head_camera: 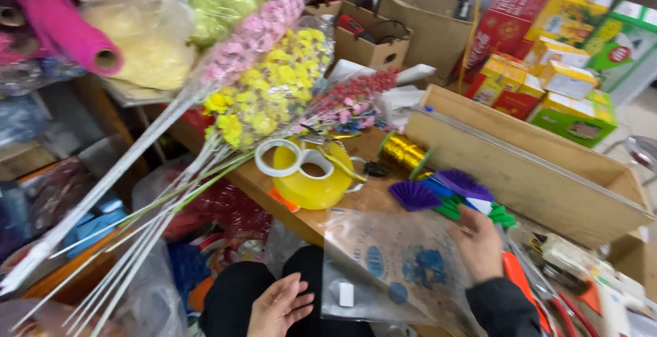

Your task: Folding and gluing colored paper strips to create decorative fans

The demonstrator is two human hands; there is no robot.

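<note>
The right hand (479, 244) lies flat, fingers spread, on a clear plastic bag (390, 268) that spreads out to its left, gripping nothing; just beyond its fingertips sit purple, blue and green paper fans (445, 193); the left hand (279, 306) rests open and empty over the lap, just left of the bag; further off on the cluttered wooden table (274, 193) lie tape rolls (311, 173) and wrapped flower stems (267, 97); cartons crowd behind.
</note>
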